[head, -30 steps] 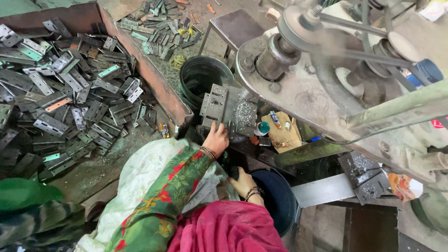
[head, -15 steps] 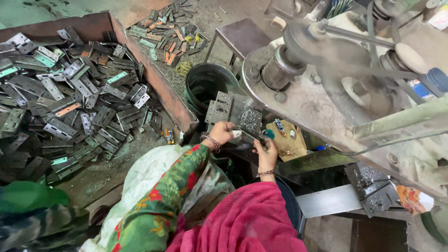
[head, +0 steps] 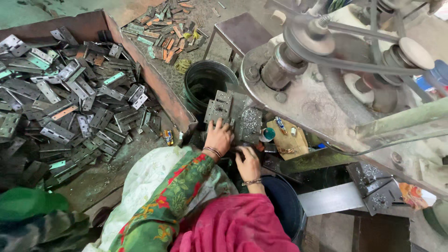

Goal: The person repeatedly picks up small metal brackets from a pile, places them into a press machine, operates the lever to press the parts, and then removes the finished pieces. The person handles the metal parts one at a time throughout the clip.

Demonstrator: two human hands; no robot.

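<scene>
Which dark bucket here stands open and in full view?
The black bucket beyond the left hand; the other bucket sits half hidden by the right hand.

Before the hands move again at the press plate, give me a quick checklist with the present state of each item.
1. Left hand on the perforated metal plate: ok, fingers rest at its lower edge.
2. Right hand position: ok, low beside the left, below the plate.
3. What the right hand grips: cannot tell, fingers are curled over something dark.
4. Hands apart from the belt and pulley: ok, the pulley sits well above them.
5. Loose sleeve apart from the machine: ok, it ends at the wrist.
6. Black bucket beside the plate: ok, upright; contents cannot tell.
</scene>
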